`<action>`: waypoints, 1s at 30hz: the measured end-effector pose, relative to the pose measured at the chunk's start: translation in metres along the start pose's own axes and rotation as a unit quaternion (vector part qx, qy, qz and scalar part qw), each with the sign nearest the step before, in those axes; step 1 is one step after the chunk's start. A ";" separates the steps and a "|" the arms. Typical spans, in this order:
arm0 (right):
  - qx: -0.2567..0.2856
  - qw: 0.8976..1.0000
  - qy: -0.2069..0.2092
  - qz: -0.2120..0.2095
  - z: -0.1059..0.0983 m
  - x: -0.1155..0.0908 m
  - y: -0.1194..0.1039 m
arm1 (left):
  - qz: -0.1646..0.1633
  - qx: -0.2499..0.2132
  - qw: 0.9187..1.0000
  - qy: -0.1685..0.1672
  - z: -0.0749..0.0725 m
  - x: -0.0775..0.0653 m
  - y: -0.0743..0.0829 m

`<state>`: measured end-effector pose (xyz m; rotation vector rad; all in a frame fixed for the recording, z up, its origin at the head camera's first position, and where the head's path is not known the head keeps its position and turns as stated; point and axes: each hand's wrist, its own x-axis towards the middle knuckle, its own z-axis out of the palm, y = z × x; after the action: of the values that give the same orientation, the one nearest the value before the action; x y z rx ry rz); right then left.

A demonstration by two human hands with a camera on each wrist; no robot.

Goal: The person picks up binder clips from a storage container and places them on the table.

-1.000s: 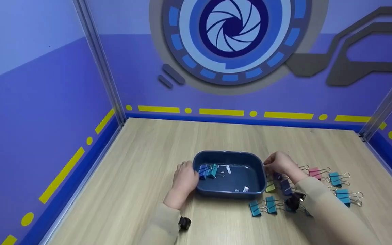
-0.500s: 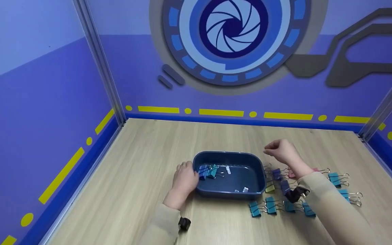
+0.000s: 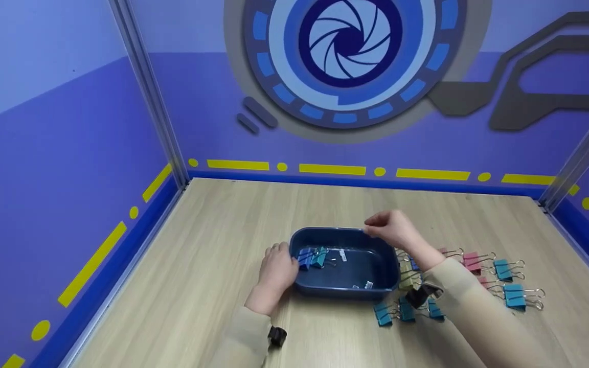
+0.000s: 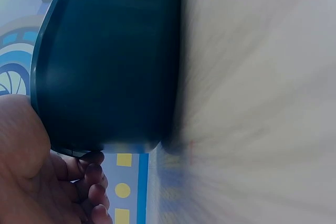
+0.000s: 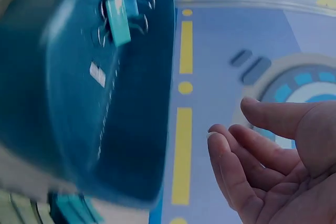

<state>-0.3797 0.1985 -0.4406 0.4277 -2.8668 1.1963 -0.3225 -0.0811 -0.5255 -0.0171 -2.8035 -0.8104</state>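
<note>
My left hand (image 3: pixel 277 266) grips the left edge of a dark blue plastic tub (image 3: pixel 343 293), thumb at the rim (image 4: pixel 34 72). In the left wrist view its fingers (image 4: pixel 94 177) are curled near the corner. A blue binder clip (image 3: pixel 304 259) and a teal binder clip (image 3: pixel 320 257) lie inside the tub at the left. My right hand (image 3: pixel 394 229) is over the tub's far right corner. In the right wrist view this hand (image 5: pixel 273 161) has loosely bent fingers, thumb apart from them, nothing visible between.
Several binder clips lie right of the tub: teal ones (image 3: pixel 515 297) around the outside, a pink one (image 3: pixel 472 262), a yellow one (image 3: pixel 408 278). The right forearm covers some. Small white labels (image 3: pixel 343 255) show on the tub's floor. Printed wall panels (image 3: pixel 243 204) close off the table behind.
My right hand has risen from beside the tub's right wall, then moved left over its far right corner. My left hand and the tub have stayed put.
</note>
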 end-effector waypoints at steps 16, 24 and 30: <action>-0.014 0.995 -0.086 0.037 0.074 0.015 -0.025 | 0.002 -0.001 1.000 -0.002 -0.001 -0.001 -0.001; -0.061 0.995 -0.073 0.033 0.103 0.017 -0.033 | -0.006 -0.005 1.000 -0.018 -0.002 0.000 -0.001; -0.075 0.994 -0.075 0.027 0.115 0.020 -0.032 | -0.005 -0.002 1.000 -0.013 -0.001 0.000 -0.001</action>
<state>-0.3790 0.0918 -0.4971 0.4571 -3.0886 0.9856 -0.3218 -0.0824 -0.5249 -0.0130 -2.8289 -0.8240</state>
